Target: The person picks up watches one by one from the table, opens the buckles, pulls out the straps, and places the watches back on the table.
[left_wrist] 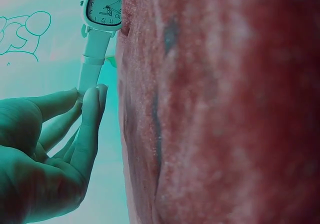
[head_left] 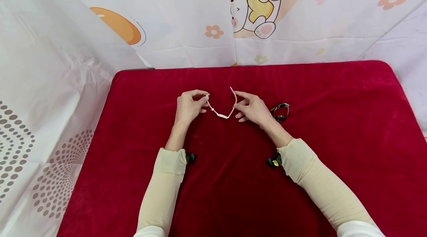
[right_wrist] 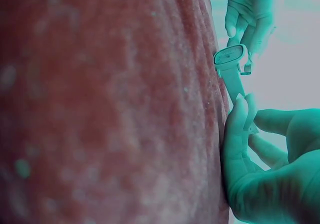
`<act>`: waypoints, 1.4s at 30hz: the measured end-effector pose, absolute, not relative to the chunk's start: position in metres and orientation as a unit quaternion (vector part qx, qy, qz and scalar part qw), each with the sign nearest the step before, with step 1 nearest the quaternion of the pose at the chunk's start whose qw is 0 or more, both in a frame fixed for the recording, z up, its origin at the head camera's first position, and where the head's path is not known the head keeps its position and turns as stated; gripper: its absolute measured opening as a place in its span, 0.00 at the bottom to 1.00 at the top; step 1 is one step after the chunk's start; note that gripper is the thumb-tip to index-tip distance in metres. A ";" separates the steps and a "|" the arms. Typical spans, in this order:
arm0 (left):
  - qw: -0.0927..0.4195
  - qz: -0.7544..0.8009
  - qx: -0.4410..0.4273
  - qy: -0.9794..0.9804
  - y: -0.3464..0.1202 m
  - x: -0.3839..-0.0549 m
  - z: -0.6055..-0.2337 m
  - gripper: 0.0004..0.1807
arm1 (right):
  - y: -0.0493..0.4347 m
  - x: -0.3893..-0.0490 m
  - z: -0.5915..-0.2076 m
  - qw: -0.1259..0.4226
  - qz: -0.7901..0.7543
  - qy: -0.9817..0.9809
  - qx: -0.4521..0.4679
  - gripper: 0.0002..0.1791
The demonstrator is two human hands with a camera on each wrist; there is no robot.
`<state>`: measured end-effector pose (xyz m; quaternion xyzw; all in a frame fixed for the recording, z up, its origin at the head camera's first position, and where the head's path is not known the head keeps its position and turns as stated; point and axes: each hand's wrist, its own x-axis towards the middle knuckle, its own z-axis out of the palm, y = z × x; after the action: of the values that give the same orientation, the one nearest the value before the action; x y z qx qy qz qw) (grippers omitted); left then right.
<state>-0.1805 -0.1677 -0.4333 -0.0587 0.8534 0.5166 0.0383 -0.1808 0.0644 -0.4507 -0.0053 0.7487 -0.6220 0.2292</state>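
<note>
A wristwatch (head_left: 222,115) with a slim pale pink strap spans the gap between the two hands, its strap bowed into a U. My left hand (head_left: 189,108) pinches one strap end between thumb and fingers. At the other side my right hand (head_left: 252,110) pinches the opposite strap end, whose tip sticks out past the fingers. The left wrist view shows the squarish dial (left_wrist: 104,6) with numerals and hands, and a keeper loop (left_wrist: 93,60) on the strap. In the right wrist view the watch case (right_wrist: 229,55) is tilted between both hands.
A second, dark watch-like loop (head_left: 281,112) stands on the table just right of my right hand. Red velvet cloth (head_left: 230,177) covers the table. White printed curtains (head_left: 186,10) hang behind and at the left. Small black devices (head_left: 191,158) are strapped at the sleeve cuffs.
</note>
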 end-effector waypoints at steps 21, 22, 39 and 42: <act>0.065 0.482 -0.061 0.872 -0.169 -0.178 -0.435 0.15 | 0.065 -0.181 -0.453 0.241 -0.632 0.736 -0.005 0.31; 0.064 0.478 -0.061 0.874 -0.169 -0.177 -0.435 0.15 | 0.065 -0.180 -0.452 0.240 -0.632 0.737 -0.005 0.31; 0.043 0.412 -0.049 0.909 -0.171 -0.175 -0.434 0.15 | 0.068 -0.178 -0.450 0.226 -0.606 0.763 -0.013 0.31; 0.033 0.397 -0.037 0.916 -0.171 -0.175 -0.433 0.16 | 0.069 -0.178 -0.449 0.217 -0.579 0.785 -0.029 0.33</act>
<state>-0.1750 -0.1707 -0.4326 -0.0375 0.9163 0.3974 0.0331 -0.1776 0.0691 -0.4489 -0.0285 0.7853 -0.5790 0.2174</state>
